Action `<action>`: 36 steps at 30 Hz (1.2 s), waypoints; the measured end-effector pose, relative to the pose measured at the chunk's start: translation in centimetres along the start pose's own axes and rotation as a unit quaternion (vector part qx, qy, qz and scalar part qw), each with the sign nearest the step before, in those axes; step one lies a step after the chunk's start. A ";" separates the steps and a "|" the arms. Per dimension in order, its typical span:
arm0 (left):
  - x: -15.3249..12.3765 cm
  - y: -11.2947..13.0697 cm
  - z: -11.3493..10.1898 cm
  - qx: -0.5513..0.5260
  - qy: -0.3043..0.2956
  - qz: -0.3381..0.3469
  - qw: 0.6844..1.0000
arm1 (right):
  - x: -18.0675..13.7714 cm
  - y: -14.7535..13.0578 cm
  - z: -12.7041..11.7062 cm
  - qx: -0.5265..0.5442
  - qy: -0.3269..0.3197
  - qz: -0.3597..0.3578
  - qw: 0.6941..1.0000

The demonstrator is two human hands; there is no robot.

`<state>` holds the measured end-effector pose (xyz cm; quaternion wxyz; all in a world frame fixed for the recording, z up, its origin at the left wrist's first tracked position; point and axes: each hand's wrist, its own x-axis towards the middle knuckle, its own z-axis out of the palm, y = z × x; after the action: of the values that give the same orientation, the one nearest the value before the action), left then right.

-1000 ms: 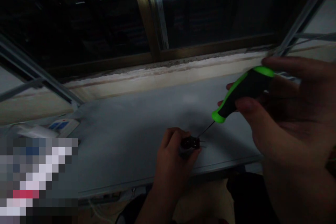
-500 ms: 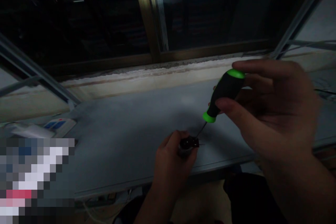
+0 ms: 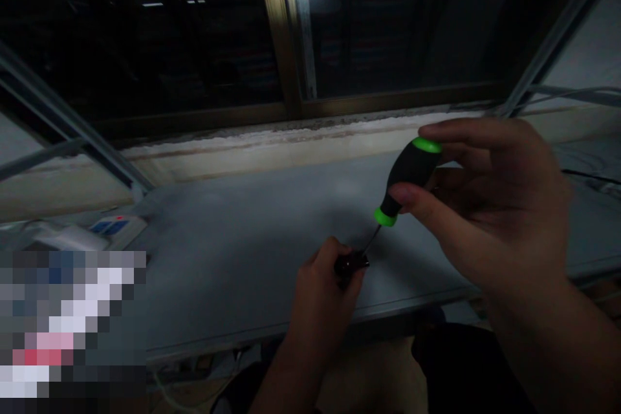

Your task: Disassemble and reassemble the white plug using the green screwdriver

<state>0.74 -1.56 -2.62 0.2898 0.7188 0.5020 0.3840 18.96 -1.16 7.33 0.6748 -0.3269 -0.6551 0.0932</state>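
Holding a small dark part (image 3: 350, 263) in my left hand (image 3: 324, 301), fingers curled shut around it, just above the near edge of the grey tabletop (image 3: 233, 252). The light is poor, so I cannot make out what the part is beyond a black blocky shape poking out past the thumb.

My right hand (image 3: 490, 207) is up and to the right of the part, its grip closed on a screwdriver (image 3: 405, 182) with a black handle and green ends. Thumb underneath, forefinger laid over the green cap, the other fingers loosely curved behind. The tool tilts down and to the left, and its thin shaft runs from the green collar straight to the part; the tip looks to be touching the top right corner of it, though the dimness keeps me from being certain.

Left of the part, well apart from it at the tabletop's far left corner, lies a power strip (image 3: 115, 228) with blue switches. Beyond the part, past the far edge of the tabletop, a pale sill (image 3: 272, 149) runs across under a dark window (image 3: 194, 39).
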 end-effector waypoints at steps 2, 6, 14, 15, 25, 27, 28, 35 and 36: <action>0.1 0.0 -0.1 -0.002 -0.006 -0.002 1.000 | -0.1 -0.1 0.0 0.002 -0.009 0.001 1.000; 0.2 -0.1 -0.2 -0.001 -0.014 -0.014 1.000 | -0.2 -0.3 0.2 -0.008 -0.007 0.016 1.000; 0.4 0.1 -0.2 -0.014 -0.023 -0.010 1.000 | 0.2 -0.4 0.7 -0.065 -0.003 -0.009 0.998; 0.4 0.1 -0.1 -0.013 -0.024 -0.010 1.000 | 0.2 -0.5 0.7 -0.069 -0.005 -0.010 0.998; 0.4 0.3 0.0 -0.012 -0.038 0.033 0.999 | 0.0 -0.8 0.6 -0.063 -0.005 0.004 0.998; 0.4 0.4 -0.1 -0.012 -0.036 0.039 0.999 | -0.1 -0.8 0.5 -0.064 -0.002 0.008 0.998; 0.3 0.4 -0.1 -0.011 -0.036 0.041 0.998 | -0.2 -0.9 0.5 -0.064 -0.001 0.007 0.998; 0.2 1.0 -0.4 0.000 -0.030 0.055 0.998 | -0.2 -1.0 0.3 -0.056 0.005 -0.006 0.998; 0.1 1.1 -0.4 0.002 -0.030 0.055 0.998 | -0.1 -1.1 0.2 -0.054 0.004 -0.005 0.999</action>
<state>0.97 -1.77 -1.52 0.2813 0.7571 0.4533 0.3771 18.43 -1.99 7.85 0.6593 -0.3598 -0.6581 0.0524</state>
